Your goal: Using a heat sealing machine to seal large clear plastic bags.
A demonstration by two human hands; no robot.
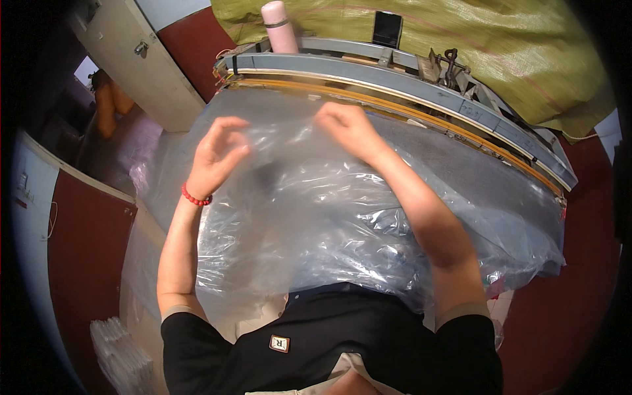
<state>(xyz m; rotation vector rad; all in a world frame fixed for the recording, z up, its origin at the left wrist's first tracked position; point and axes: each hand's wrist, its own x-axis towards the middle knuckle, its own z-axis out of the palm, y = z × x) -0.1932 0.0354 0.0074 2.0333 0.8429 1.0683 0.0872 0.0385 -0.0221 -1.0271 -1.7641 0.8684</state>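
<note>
A crumpled, shiny sheet of clear plastic film is spread over a grey work surface and hangs toward my body. My left hand, with a red bead bracelet at its wrist, is over the film's left part. Its fingers are curved, with the thumb well apart from them, and nothing shows between them. Farther right, my right hand is closed in a pinch at the film's far edge, and glossy film stretches from it toward the left hand. Both hands are slightly blurred.
Behind the film runs a long metal bar machine with an orange strip. A pink bottle and a dark phone stand there. Stacked clear bags lie at lower left, near an open door.
</note>
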